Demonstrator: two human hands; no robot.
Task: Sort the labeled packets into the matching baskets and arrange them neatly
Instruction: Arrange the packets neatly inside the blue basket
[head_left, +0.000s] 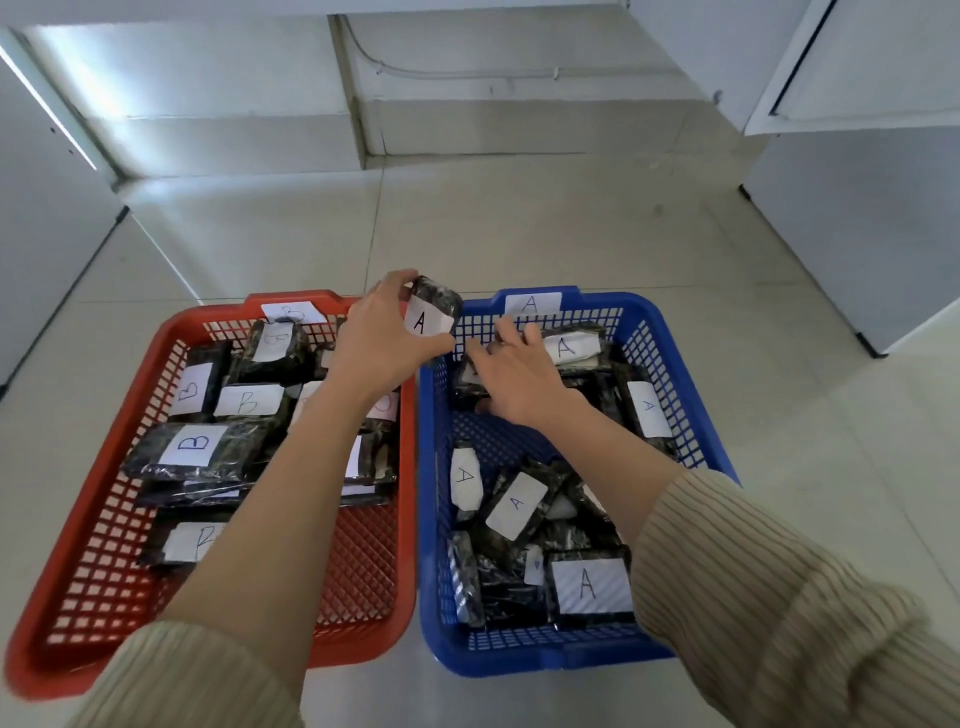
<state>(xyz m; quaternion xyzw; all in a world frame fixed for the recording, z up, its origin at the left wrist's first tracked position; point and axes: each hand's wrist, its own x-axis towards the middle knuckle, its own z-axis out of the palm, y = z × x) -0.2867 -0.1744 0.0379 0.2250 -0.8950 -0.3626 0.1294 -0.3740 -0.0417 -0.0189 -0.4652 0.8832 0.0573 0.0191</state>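
A red basket (78, 530) tagged B on its far rim sits on the left and holds several black wrapped packets with white B labels (195, 442). Beside it, a blue basket (691, 415) tagged A holds several packets labelled A (587, 584). My left hand (382, 343) grips a black packet marked A (431, 317) above the gap between the two baskets, near their far ends. My right hand (511, 382) reaches into the far part of the blue basket, its fingers spread over packets there; what lies under the palm is hidden.
Both baskets stand on a pale tiled floor. White cabinet or appliance fronts rise at the left (47, 234) and right (857, 228). A low white step (467, 119) runs along the back wall. Bare floor lies beyond the baskets.
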